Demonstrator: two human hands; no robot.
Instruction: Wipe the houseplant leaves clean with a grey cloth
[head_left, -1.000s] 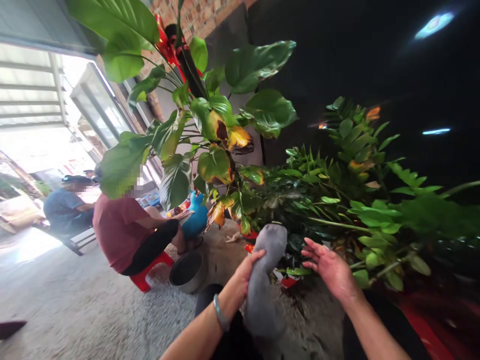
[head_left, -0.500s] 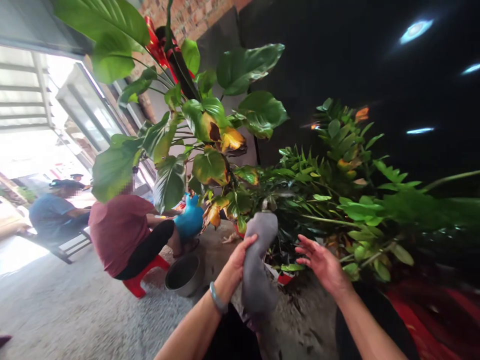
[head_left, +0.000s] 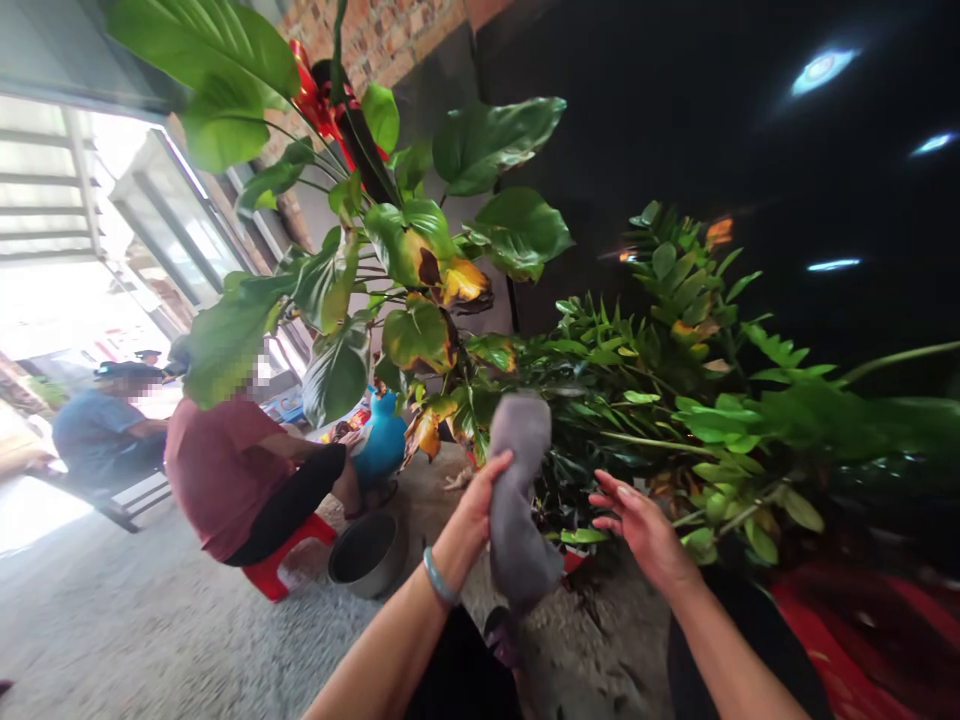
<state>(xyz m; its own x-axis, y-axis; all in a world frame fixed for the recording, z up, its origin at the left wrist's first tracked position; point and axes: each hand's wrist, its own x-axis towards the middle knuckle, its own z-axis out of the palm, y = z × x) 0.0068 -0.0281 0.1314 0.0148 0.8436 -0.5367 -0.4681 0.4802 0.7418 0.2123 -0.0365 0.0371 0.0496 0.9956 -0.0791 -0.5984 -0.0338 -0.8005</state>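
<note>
My left hand (head_left: 480, 497), with a pale bangle at its wrist, is closed around the middle of a grey cloth (head_left: 520, 520). One end of the cloth stands up above my fingers and the rest hangs below them. To its right, my right hand (head_left: 637, 525) is held up with fingers apart and nothing in them. Low green-leaved plants (head_left: 720, 420) spread behind and beside that hand. A tall potted plant (head_left: 416, 330) with partly yellowed and browned leaves rises just beyond the cloth; its pot is mostly hidden.
A grey bucket (head_left: 365, 553) stands on the rough concrete floor (head_left: 195, 630) to the left. Beyond it a person in a red shirt (head_left: 225, 470) sits on a red stool (head_left: 279, 565), near a blue object (head_left: 381, 440). Another person in blue (head_left: 97, 425) sits farther back. A dark glossy wall (head_left: 675, 120) is behind the plants.
The cloth has risen slightly and swings a little, its lower end shifting right. My left hand has moved up a little with it. My right hand stays nearly where it was, still open.
</note>
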